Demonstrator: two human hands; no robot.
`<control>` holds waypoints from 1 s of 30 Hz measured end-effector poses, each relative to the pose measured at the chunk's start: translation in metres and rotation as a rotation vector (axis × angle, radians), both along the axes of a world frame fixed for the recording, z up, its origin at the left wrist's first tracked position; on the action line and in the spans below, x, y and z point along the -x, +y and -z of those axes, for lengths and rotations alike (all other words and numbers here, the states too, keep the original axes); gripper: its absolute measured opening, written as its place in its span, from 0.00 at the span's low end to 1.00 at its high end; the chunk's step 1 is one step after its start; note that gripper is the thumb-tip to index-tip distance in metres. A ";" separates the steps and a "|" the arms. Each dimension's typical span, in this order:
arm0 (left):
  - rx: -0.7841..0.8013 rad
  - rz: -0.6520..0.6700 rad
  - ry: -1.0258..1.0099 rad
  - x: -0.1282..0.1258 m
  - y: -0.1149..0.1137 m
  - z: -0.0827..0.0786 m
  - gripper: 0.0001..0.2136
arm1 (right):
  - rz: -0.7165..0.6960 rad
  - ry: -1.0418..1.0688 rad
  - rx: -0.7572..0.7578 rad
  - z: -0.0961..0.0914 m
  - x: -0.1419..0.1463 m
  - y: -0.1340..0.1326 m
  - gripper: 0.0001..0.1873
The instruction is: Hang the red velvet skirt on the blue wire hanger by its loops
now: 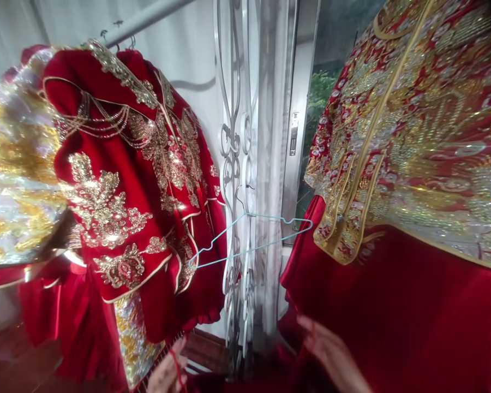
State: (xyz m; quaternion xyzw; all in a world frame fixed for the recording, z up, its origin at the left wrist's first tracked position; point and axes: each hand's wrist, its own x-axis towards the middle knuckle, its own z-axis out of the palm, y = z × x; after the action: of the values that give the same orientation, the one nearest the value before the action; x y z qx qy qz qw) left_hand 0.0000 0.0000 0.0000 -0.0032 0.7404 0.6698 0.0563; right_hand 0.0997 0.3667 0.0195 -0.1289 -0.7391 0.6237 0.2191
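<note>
My left hand [167,372] shows at the bottom edge, low beside the hem of a red gown with gold embroidery [135,185] that hangs on a rail [147,19]. A red thread lies across this hand; its fingers are mostly cut off by the frame. My right hand [331,357] reaches up with fingers stretched toward the red skirt [393,316] of a second gown. That gown's heavily beaded red and gold jacket [413,131] fills the right side. A pale blue wire hanger [249,237] hangs on the white iron scrollwork between the two gowns.
White iron scrollwork [233,164] and a sheer curtain [270,164] stand in the middle, with a metal door frame and latch [293,142] behind. A gold and white garment [12,180] hangs at the far left. A wooden floor [20,365] shows at the lower left.
</note>
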 end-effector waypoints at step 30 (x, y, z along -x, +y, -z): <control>0.347 0.571 0.587 0.135 0.046 -0.217 0.13 | -0.405 -0.002 -0.751 -0.212 0.088 0.051 0.14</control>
State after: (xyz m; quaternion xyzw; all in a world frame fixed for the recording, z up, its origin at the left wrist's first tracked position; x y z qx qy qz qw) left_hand -0.1354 0.0455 0.2175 0.3824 0.7977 0.4657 0.0251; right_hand 0.0112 0.4173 0.2310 0.1070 -0.9256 0.3415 0.1231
